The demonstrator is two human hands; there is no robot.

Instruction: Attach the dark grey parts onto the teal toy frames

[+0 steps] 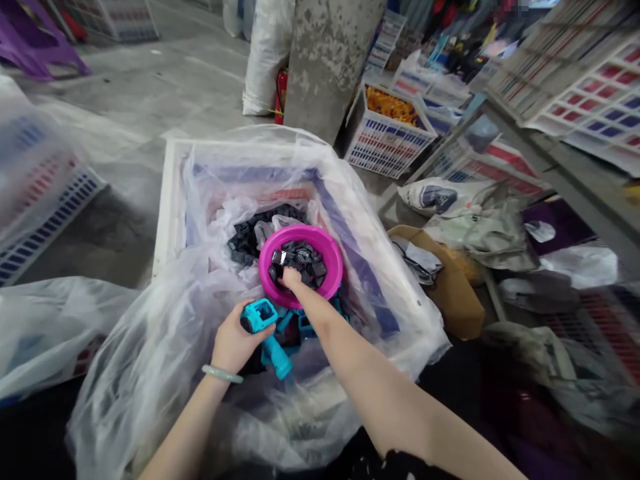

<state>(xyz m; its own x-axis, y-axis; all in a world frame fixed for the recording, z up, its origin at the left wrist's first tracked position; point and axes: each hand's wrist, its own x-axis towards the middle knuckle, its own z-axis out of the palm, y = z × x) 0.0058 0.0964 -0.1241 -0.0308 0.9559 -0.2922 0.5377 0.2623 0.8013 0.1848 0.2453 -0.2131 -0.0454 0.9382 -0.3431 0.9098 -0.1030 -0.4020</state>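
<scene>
My left hand [239,341], with a pale bangle at the wrist, is wrapped round a bright blue plastic part [259,315] that has a square opening. My right hand [291,277] reaches into a magenta bowl [334,257] of small black parts [305,255]; its fingertips are down among them, and what they grip is too small to name. The bowl rests inside a large crate [173,193] lined with clear plastic. More blue parts [277,358] lie below the bowl, and dark parts [245,240] lie behind it to the left.
A concrete pillar [325,67] and a red fire extinguisher [281,97] stand beyond the crate. A basket of orange parts [385,143] is behind at right. An open cardboard box [453,300] sits right of the crate, beneath a metal rack [575,180]. Another basket [45,213] stands left.
</scene>
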